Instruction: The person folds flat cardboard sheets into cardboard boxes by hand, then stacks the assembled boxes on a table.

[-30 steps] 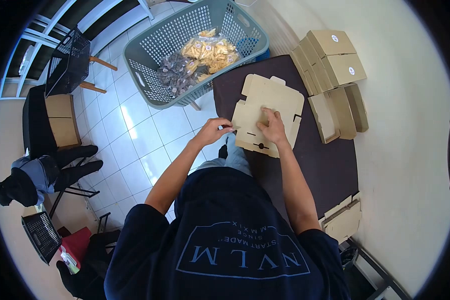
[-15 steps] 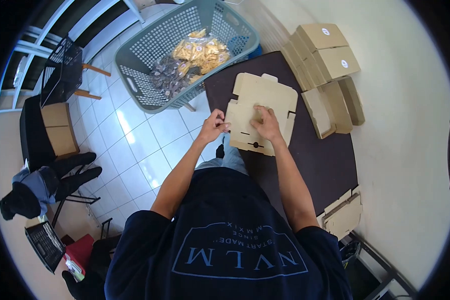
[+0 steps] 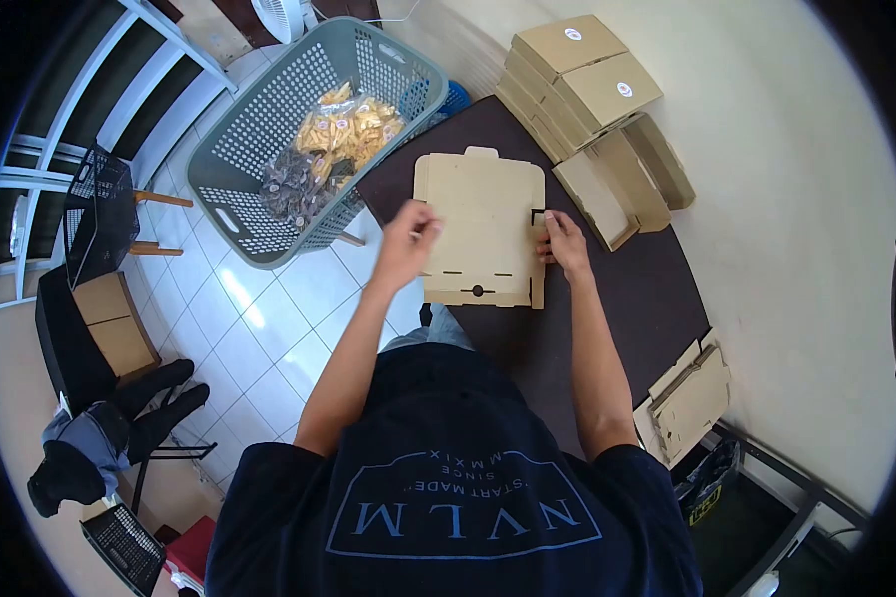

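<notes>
A flat, unfolded brown cardboard box [image 3: 480, 214] lies on the dark table, its tabbed end away from me and a slotted, round-holed edge towards me. At its left edge is my left hand [image 3: 406, 244], slightly blurred, with curled fingers closed at the side flap; the fingertips are partly hidden. My right hand [image 3: 564, 244] grips the right side flap, thumb above and fingers bent around the edge.
Folded boxes with round stickers [image 3: 597, 85] are stacked at the back right, beside an opened box [image 3: 617, 194]. A grey-green basket [image 3: 209, 179] of small packets stands left of the dark table [image 3: 627, 328]. Flat cardboard [image 3: 692, 403] leans at the right. A person [image 3: 95, 438] sits far left.
My right hand has moved from the middle of the cardboard to its right edge. My left hand has come up along the left edge. The view has shifted, and the cardboard now appears straighter.
</notes>
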`<move>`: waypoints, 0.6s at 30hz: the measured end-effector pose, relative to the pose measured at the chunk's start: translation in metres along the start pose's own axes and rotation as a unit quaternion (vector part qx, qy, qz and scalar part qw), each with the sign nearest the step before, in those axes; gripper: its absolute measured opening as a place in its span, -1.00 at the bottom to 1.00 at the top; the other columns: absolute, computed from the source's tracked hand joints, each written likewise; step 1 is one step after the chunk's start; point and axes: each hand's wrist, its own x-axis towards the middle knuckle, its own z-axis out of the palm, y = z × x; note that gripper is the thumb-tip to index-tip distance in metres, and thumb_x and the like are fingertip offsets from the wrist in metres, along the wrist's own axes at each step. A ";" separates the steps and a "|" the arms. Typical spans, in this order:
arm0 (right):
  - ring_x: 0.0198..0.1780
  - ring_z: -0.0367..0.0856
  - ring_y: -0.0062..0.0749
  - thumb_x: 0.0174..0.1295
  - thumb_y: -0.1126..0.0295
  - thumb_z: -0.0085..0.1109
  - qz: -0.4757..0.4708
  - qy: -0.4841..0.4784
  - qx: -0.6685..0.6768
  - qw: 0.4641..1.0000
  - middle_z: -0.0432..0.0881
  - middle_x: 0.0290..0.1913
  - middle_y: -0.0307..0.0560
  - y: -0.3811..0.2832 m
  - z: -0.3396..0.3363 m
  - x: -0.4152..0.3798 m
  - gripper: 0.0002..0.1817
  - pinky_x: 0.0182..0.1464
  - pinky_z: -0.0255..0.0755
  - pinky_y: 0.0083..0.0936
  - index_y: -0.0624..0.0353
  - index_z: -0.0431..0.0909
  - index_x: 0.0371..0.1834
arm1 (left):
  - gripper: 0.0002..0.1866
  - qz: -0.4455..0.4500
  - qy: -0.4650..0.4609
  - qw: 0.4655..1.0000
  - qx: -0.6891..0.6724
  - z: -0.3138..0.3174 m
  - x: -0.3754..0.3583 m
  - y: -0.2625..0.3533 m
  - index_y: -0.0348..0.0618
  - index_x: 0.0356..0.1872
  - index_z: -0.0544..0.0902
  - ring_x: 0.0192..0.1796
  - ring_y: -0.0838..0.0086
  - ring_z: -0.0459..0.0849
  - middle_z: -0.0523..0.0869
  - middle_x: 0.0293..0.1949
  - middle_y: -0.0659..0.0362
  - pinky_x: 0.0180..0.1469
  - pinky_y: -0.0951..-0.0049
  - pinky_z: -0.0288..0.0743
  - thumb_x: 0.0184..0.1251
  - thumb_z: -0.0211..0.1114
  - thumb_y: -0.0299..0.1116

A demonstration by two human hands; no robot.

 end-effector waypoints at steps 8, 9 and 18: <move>-0.45 0.67 -0.47 0.28 0.31 0.36 -0.132 0.037 -0.180 0.974 0.70 -0.46 -0.13 0.040 -0.005 0.020 -0.78 -0.35 0.59 -0.43 0.20 0.74 -0.12 | -0.70 0.086 -0.227 0.952 0.185 0.121 0.022 -0.016 -0.09 0.10 0.63 0.15 0.12 0.56 0.64 0.02 0.00 0.19 0.15 0.45 0.36 0.26 -0.40; -0.52 0.62 -0.57 0.29 0.33 0.36 -0.166 0.041 -0.206 0.963 0.66 -0.49 -0.19 0.042 -0.004 0.016 -0.79 -0.45 0.58 -0.49 0.18 0.75 -0.10 | -0.65 0.113 -0.203 0.950 0.208 0.128 0.022 -0.017 -0.06 0.15 0.64 0.21 0.09 0.50 0.60 0.06 0.01 0.24 0.09 0.39 0.36 0.24 -0.40; -0.24 0.71 0.05 0.31 0.33 0.25 -0.227 0.106 -0.373 0.893 0.67 -0.26 0.10 0.028 0.005 -0.020 -0.74 -0.15 0.59 -0.12 -0.02 0.77 0.03 | -0.49 0.150 -0.243 0.866 0.411 0.144 0.016 -0.014 0.05 0.38 0.54 0.14 0.15 0.41 0.52 0.07 0.06 0.12 0.14 0.30 0.40 0.20 -0.26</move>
